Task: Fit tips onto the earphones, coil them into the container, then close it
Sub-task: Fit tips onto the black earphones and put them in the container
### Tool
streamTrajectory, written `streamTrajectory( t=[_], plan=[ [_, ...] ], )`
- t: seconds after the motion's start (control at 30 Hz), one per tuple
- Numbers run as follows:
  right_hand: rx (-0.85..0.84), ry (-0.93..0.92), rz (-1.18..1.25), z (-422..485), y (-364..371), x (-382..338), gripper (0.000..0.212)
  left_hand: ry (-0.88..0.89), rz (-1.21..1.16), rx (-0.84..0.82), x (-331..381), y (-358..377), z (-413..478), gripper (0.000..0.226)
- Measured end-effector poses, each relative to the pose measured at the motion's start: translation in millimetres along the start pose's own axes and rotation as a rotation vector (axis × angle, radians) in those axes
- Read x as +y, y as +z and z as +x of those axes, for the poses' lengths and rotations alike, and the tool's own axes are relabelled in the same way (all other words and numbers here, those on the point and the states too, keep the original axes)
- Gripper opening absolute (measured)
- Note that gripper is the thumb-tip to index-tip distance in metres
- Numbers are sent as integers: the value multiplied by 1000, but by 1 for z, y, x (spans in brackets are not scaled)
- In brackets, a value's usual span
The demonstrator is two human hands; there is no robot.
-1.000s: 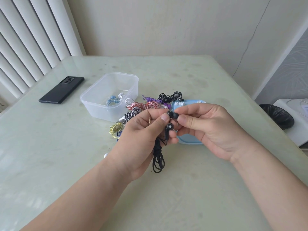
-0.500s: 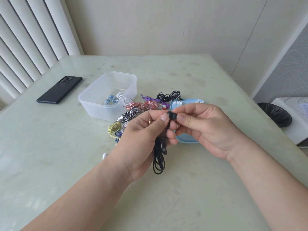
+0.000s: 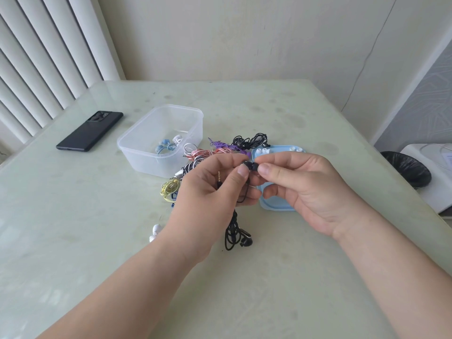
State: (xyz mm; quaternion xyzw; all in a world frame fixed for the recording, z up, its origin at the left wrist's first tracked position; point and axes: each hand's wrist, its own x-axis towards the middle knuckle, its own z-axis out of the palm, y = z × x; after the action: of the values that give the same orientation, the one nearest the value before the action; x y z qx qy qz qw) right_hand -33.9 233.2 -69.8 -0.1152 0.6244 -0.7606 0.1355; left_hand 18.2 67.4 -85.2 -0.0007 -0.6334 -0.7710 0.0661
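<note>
Pinching a small black earbud (image 3: 250, 165) between the fingertips of left hand (image 3: 210, 192) and right hand (image 3: 308, 187) above a pale green glossy surface (image 3: 97, 228), coiled black cable (image 3: 232, 231) dangling from the left; behind, an open clear plastic container (image 3: 141, 160) and a light-blue plastic lid (image 3: 274, 204).

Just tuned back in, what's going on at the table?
A person's left hand grips the black earphones, cable dangling, while the right hand pinches one bud, apparently pressing a tip on. The clear container stands open with some earphones inside; a blue lid lies beneath the right hand, holding white tips.
</note>
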Motion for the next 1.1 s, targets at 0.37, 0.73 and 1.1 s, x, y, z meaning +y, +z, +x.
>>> streamTrajectory(
  t=[0.37, 0.73, 1.1],
  plan=[
    [0, 47, 64, 0, 3, 0, 13, 65, 108, 2, 0, 0, -1, 10],
    [-40, 58, 112, 4, 2, 5, 9, 83, 71, -47, -1, 0, -2, 9],
    [-52, -142, -138, 1, 2, 8, 7, 66, 95, -72, -2, -1, -2, 10]
  ],
)
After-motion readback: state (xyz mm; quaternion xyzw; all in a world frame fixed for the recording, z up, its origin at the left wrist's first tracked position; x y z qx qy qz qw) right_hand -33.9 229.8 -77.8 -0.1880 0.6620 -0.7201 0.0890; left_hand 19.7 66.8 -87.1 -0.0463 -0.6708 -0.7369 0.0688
